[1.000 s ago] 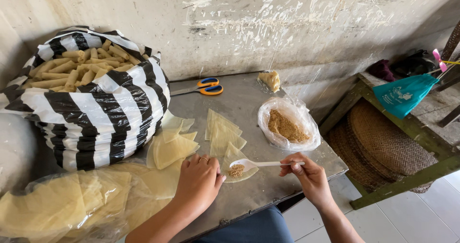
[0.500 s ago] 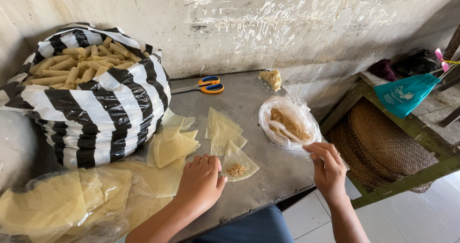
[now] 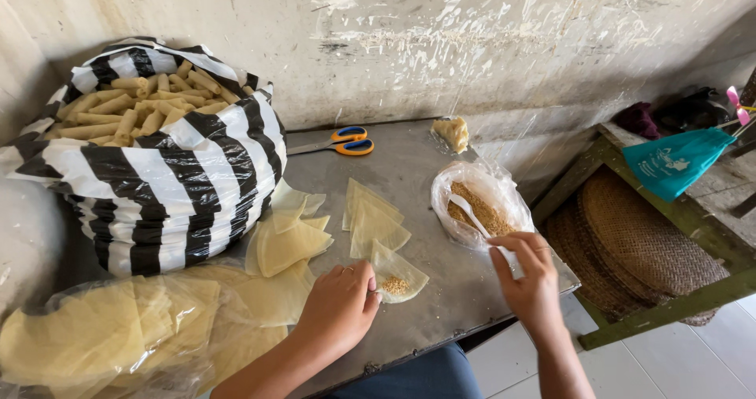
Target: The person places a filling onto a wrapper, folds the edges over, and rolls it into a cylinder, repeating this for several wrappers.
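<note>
The left hand (image 3: 337,308) rests on the grey metal worktop (image 3: 441,304), fingers curled and its grip pinched on the near edge of a triangular pastry wrapper (image 3: 398,269). This wrapper lies flat just right of the left grip and carries a small mound of crumbly brown filling (image 3: 395,286) at its centre.

The right hand (image 3: 529,282) is positioned right of the wrapper, at the worktop edge. Its grip is closed on the handle end of a white plastic spoon (image 3: 472,214). The spoon bowl extends up and left from the grip into a clear plastic bag of filling (image 3: 479,202), which stands just beyond the right hand.

Beyond the left grip, several more loose wrappers (image 3: 370,218) lie overlapped. To its left, a clear bag holds a stack of pale yellow wrapper sheets (image 3: 102,332). Farther left and beyond, a black-and-white striped bag (image 3: 169,179) holds finished rolls (image 3: 130,104). Orange-and-blue-handled scissors (image 3: 342,142) lie well beyond both hands near the wall, with a small tied bag of filling (image 3: 453,131) to their right.
</note>
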